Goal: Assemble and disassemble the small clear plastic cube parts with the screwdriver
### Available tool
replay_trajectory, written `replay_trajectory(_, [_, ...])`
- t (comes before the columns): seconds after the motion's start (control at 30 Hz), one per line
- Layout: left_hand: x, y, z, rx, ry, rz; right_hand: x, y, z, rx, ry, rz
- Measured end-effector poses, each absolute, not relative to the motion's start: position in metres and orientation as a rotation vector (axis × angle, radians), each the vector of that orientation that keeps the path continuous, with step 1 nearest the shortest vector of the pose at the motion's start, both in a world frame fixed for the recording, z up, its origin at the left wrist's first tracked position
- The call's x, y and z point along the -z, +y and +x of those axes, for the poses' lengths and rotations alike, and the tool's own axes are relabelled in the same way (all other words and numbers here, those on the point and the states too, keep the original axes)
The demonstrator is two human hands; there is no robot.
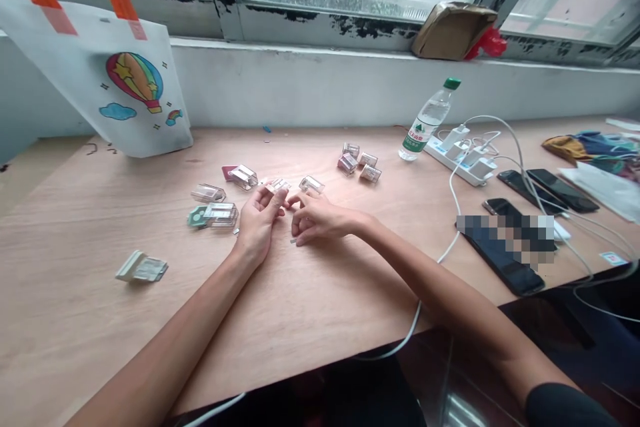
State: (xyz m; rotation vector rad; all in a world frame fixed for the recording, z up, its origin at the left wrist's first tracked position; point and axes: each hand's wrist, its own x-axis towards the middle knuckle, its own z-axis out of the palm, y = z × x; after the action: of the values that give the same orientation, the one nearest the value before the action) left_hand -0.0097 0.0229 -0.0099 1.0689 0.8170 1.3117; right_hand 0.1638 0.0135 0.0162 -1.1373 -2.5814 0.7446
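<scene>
Several fingers of the left hand (257,223) are drawn in around a small pinkish clear case (280,184), which I read as pinched between thumb and fingertips just above the worktop (320,320). From my end, its long axis runs roughly left to right, though the fingers cover too much for me to say which end leads. Close on its right, the right hand (317,219) is half curled, palm down; a small grey piece (293,241) shows by its lower fingertips, and I cannot tell whether they grip it. Just beyond those knuckles lies a loose clear case (312,184), long axis left to right, its right end slanting slightly towards me. Left of the left hand I make out a case with a green end (213,215), the green pointing left; a plain clear case (208,193) behind it, lengthwise across my view; and a case with a dark pink end (241,176), also pointing left. A cream-ended case (143,267) lies well apart, nearer me, its cream end leftward. Farther out on the right I have a cluster of four cases (370,175), then a water bottle (425,123) and a power strip (467,170).
</scene>
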Motion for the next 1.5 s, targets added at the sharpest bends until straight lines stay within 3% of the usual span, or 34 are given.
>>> replay_trajectory(0.13, [0.009, 0.021, -0.011, -1.318, 0.832, 1.065, -0.019, 0.019, 0.158, -0.820, -2.604, -1.187])
replay_trajectory(0.3, [0.008, 0.022, -0.017, -1.320, 0.859, 1.072, -0.032, 0.017, 0.147, -0.672, -2.732, -1.171])
replay_trajectory(0.43, [0.004, 0.022, -0.019, -1.305, 0.920, 1.117, -0.027, 0.001, 0.171, -0.588, -2.279, -1.074])
replay_trajectory(0.73, [-0.004, 0.006, -0.007, -1.121, 0.951, 1.257, 0.001, -0.009, 0.224, -0.905, -1.396, -1.005])
replay_trajectory(1.1, [-0.005, 0.000, -0.003, -1.039, 0.873, 1.220, 0.002, -0.012, 0.205, -1.136, -1.048, -1.036])
replay_trajectory(1.5, [0.001, -0.009, 0.003, -0.923, 0.765, 1.230, 0.000, -0.022, 0.184, -1.238, -1.088, -0.899])
